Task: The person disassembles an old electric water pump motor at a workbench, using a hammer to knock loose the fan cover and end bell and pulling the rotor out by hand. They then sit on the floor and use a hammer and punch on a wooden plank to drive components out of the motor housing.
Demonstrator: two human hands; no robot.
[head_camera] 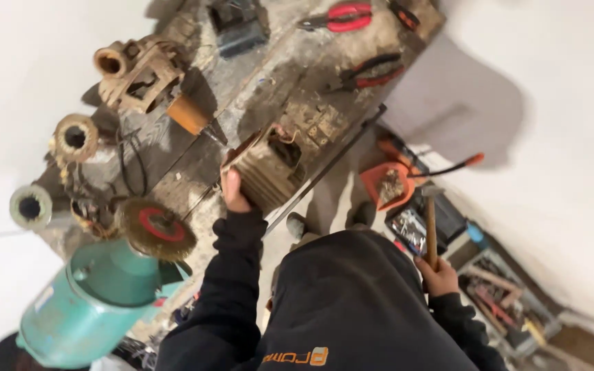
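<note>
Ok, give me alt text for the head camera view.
Left hand steadies a rusty metal block at the edge of a cluttered workbench; right hand holds a hammer down at the side. A teal bench grinder with wire wheel sits nearby.

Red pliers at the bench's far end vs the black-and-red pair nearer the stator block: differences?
The red pliers have thick, all-red handles; the black-and-red pliers have thinner handles, mostly black with a red edge. The red pliers lie at the far edge of the workbench; the black-and-red pliers lie nearer the person. Both lie flat, untouched.
</note>
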